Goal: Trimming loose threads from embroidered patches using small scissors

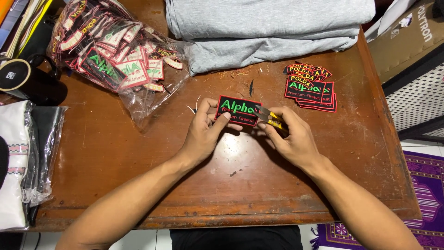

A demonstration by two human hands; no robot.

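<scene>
My left hand (205, 132) holds a black rectangular embroidered patch (237, 110) with a red border and green lettering, just above the wooden table (240, 185). My right hand (291, 136) grips a small pair of yellow-handled thread snips (269, 118), with the blades at the patch's right edge. A stack of similar patches (311, 88) lies to the upper right of my right hand. A clear plastic bag full of patches (115, 60) sits at the upper left.
Folded grey cloth (268, 28) lies at the table's far edge. A black mug (25, 81) stands at the left. Bagged white and dark garments (23, 162) lie at the left edge. A cardboard box (407, 37) stands right of the table. A purple rug (425, 194) covers the floor.
</scene>
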